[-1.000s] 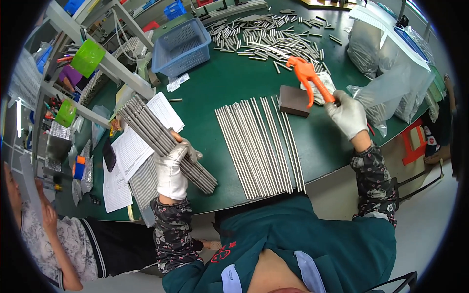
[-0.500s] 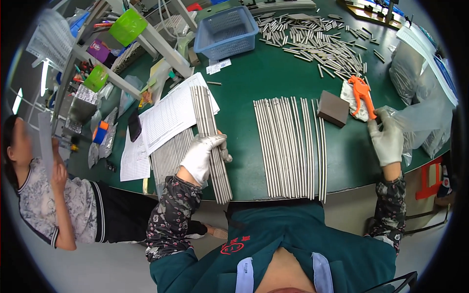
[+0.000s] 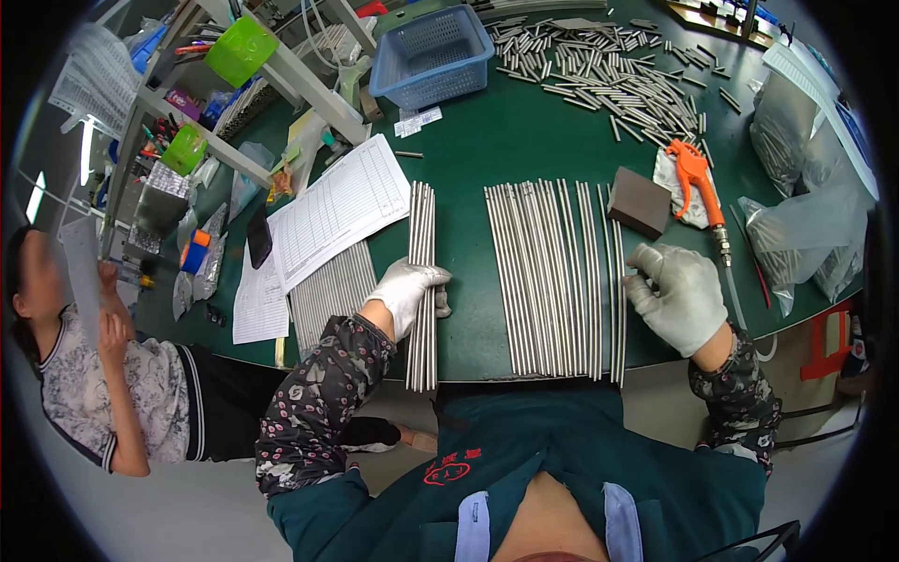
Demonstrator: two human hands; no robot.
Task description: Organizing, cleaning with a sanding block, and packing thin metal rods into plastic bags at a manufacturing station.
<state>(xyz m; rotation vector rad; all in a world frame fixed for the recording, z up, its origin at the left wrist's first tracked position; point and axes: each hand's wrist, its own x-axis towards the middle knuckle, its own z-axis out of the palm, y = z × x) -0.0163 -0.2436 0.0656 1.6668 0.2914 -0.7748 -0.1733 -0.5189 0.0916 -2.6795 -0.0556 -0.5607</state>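
Note:
My left hand [image 3: 409, 292], in a white glove, is closed round a bundle of long thin metal rods [image 3: 422, 225], held upright in the picture over the table's near edge. To its right, a row of similar metal rods [image 3: 543, 281] lies side by side, with a few spaced apart at the right end. Beside the rightmost rod is my gloved right hand [image 3: 682, 298], its fingers bent and apart with nothing seen in them. Just beyond that hand lie a brown block [image 3: 640, 201] and an orange air gun [image 3: 693, 178] resting on a white cloth.
Many short metal pins [image 3: 599, 75] are heaped at the back, near a blue basket [image 3: 433, 58]. Printed sheets [image 3: 342, 214] partly cover more rods [image 3: 332, 295] on the left. Plastic bags [image 3: 796, 234] stand at right. Another person [image 3: 122, 375] holds paper at far left.
My right hand has moved left from the air gun to beside the rod row. The bundle in my left hand has shifted slightly right and turned straighter.

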